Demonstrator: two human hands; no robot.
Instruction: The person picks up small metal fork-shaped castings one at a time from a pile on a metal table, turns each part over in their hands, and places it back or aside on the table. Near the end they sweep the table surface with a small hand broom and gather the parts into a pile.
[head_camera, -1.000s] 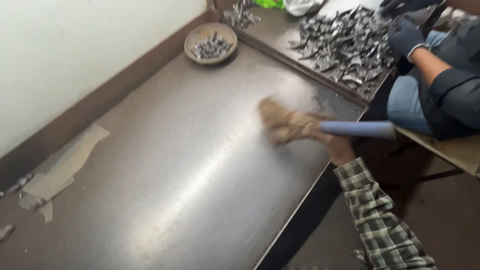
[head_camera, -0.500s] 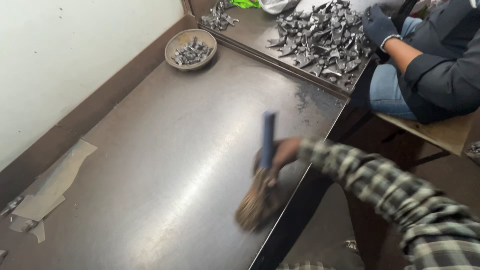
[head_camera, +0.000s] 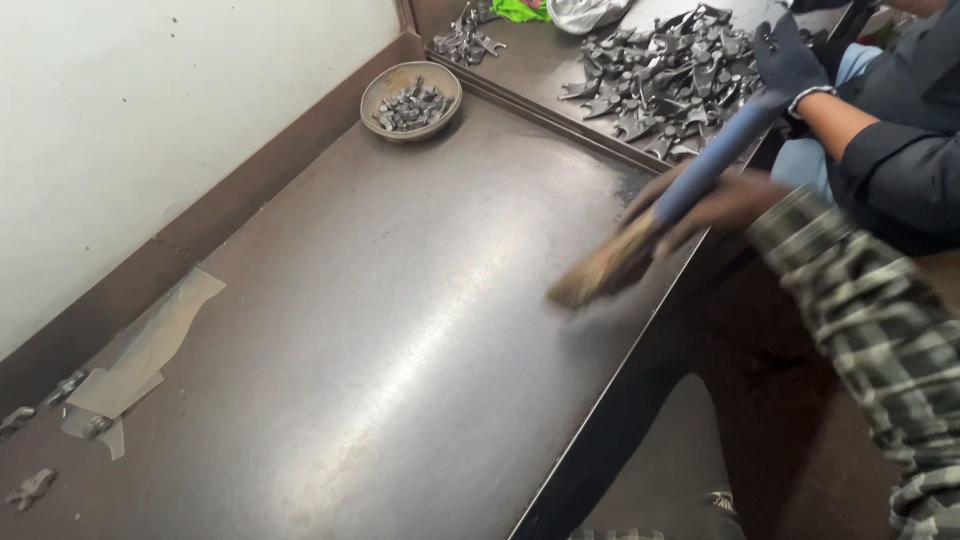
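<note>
My right hand (head_camera: 715, 205), in a plaid sleeve, grips a brush (head_camera: 640, 240) with a blue handle and tan bristles. The bristles rest on the dark metal table (head_camera: 380, 330) close to its right edge. The hand and brush are blurred by motion. My left hand is out of view.
A round bowl of small grey metal pieces (head_camera: 410, 98) sits at the table's far end by the wall. Beyond a raised seam lies a heap of grey metal parts (head_camera: 670, 80). A co-worker's gloved hand (head_camera: 790, 60) rests by that heap. Torn tape (head_camera: 140, 350) and stray parts lie at left.
The brush has swung from low near the table's front edge up and to the right, its handle now pointing toward the far right. The camera view has shifted slightly.
</note>
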